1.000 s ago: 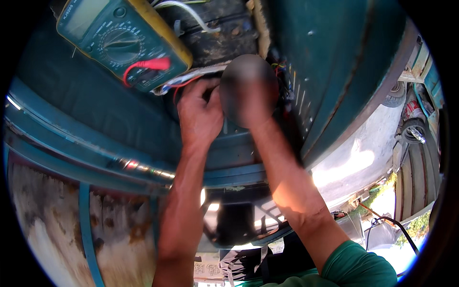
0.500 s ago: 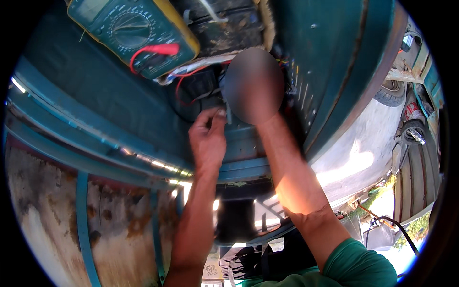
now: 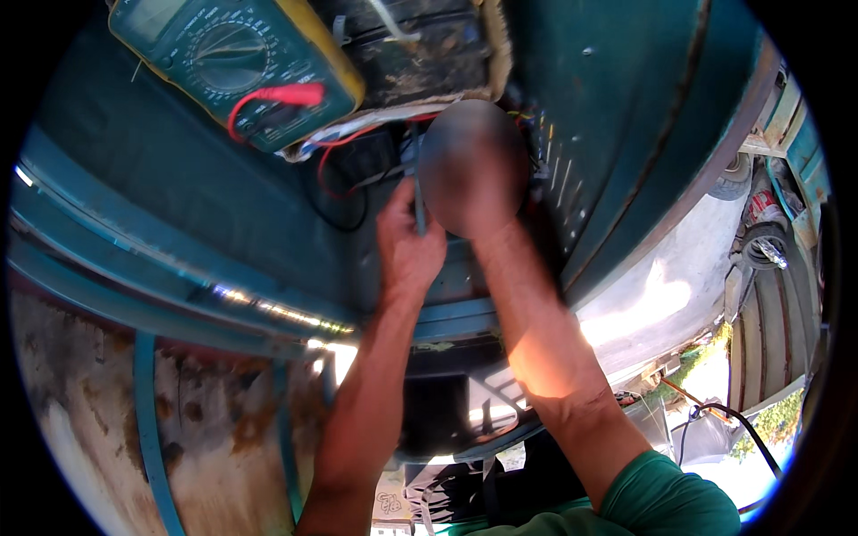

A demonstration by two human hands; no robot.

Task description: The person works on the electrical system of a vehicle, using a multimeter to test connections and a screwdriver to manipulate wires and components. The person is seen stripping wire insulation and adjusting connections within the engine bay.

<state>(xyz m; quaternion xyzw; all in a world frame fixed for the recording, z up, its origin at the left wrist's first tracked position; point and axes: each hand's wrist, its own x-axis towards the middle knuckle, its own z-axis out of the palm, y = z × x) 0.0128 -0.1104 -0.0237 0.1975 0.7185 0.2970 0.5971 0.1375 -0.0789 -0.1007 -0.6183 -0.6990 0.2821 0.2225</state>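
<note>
Inside a teal metal compartment, my left hand [image 3: 411, 241] is closed around a thin grey strip [image 3: 419, 192], which runs upward past the fingers; some fingertips are hidden. Close beside it, my right hand [image 3: 483, 179] reaches in among the wires, but an oval blur covers its fingers and whatever they touch. A red wire [image 3: 323, 174] and a black cable [image 3: 357, 221] loop to the left of my hands, near a small black box [image 3: 371, 152]. Beyond them sits a dirty dark block [image 3: 433, 67] with a white cable tie [image 3: 393, 20] on it.
A multimeter [image 3: 232, 67] in a yellow case rests at the upper left, with a red probe plug [image 3: 290, 94] across it. The compartment's right wall [image 3: 608, 134] rises close to my right forearm. Its lower-left rim [image 3: 179, 277] is ridged. Wheels [image 3: 764, 246] lie outside at right.
My left hand has moved slightly right and up, closer to my right hand, and now closes around the strip. The right hand stays nearly in place. The whole view has shifted slightly.
</note>
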